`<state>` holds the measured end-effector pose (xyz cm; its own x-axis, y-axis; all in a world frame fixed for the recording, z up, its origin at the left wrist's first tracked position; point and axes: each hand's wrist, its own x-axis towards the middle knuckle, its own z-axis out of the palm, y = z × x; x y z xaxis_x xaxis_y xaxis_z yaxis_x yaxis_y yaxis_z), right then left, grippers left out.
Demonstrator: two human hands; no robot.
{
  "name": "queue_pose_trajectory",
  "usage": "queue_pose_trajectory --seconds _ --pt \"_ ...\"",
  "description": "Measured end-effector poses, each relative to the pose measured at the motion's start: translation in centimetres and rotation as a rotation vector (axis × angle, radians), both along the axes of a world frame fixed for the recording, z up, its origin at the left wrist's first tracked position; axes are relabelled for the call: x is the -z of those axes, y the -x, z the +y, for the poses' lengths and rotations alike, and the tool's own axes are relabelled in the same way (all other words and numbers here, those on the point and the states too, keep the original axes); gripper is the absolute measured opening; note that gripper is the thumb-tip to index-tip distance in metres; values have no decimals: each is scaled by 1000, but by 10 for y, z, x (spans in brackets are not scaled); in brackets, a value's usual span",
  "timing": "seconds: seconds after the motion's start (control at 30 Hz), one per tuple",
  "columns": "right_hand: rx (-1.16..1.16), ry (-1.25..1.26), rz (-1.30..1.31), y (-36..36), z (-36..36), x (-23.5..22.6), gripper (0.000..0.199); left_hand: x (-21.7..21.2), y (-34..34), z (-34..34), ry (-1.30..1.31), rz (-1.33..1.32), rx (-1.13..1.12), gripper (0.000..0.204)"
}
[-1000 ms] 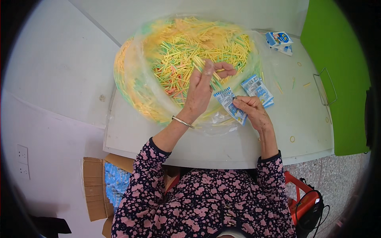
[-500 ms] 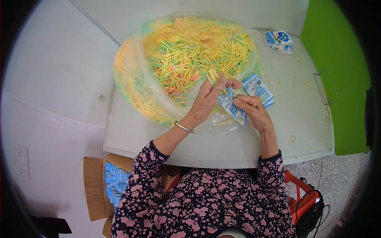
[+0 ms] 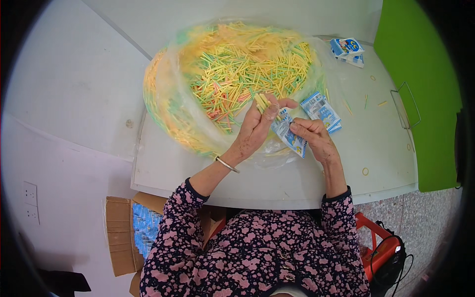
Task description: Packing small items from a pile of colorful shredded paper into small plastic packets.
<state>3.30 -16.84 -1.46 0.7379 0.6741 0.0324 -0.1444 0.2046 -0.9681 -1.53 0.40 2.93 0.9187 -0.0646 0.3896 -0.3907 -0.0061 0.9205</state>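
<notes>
Well, at the far left a wall socket (image 3: 30, 203) is showing on the pale wall, and right of it an open cardboard box (image 3: 120, 236) is holding blue packets (image 3: 143, 227) beside the table (image 3: 166, 171). Next, a clear plastic bag (image 3: 179, 96) is sitting open on the tabletop, filled with short yellow, green and pink sticks (image 3: 247, 69). In front of its mouth the left hand (image 3: 253, 127) is pinching a small bundle of sticks (image 3: 261, 103), tilted, between thumb and fingers. Just right of it the right hand (image 3: 319, 139) is gripping a blue-and-white packet (image 3: 286, 131) by its side, the packet's upper end lying close against the left fingers. Whether the bundle's lower ends are entering the packet or only passing in front, I cannot tell. A loosening left pinch could be letting the thin sticks fan out and drop; a hard right-hand squeeze could be creasing the film or bending sticks against its edge. Behind the right hand more packets (image 3: 321, 111) are lying on the table, near enough that a swinging wrist could be knocking them. Farther right, a rubber band (image 3: 365, 171) and loose sticks (image 3: 366, 101) are lying before a green panel (image 3: 428, 143).
</notes>
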Motion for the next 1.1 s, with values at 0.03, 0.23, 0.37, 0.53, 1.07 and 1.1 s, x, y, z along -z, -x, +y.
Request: queue_pose_trajectory --seconds 0.03,0.23,0.37,0.53,1.07,1.1 --pt "-2 4 -5 0 1 1 22 0 1 0 -45 -32 4 26" --pt "-18 7 -43 -1 1 3 21 -4 -6 6 0 167 82 38" --pt "33 -8 -57 -1 3 8 21 -6 -8 4 -9 241 172 41" --pt "24 -32 -71 -2 3 7 19 -1 -3 3 25 205 97 34" --pt "35 -8 18 -2 6 6 23 -8 -11 9 -347 94 -59 35" --pt "37 -7 19 -3 5 9 23 -8 -12 8 -347 96 -56 35"
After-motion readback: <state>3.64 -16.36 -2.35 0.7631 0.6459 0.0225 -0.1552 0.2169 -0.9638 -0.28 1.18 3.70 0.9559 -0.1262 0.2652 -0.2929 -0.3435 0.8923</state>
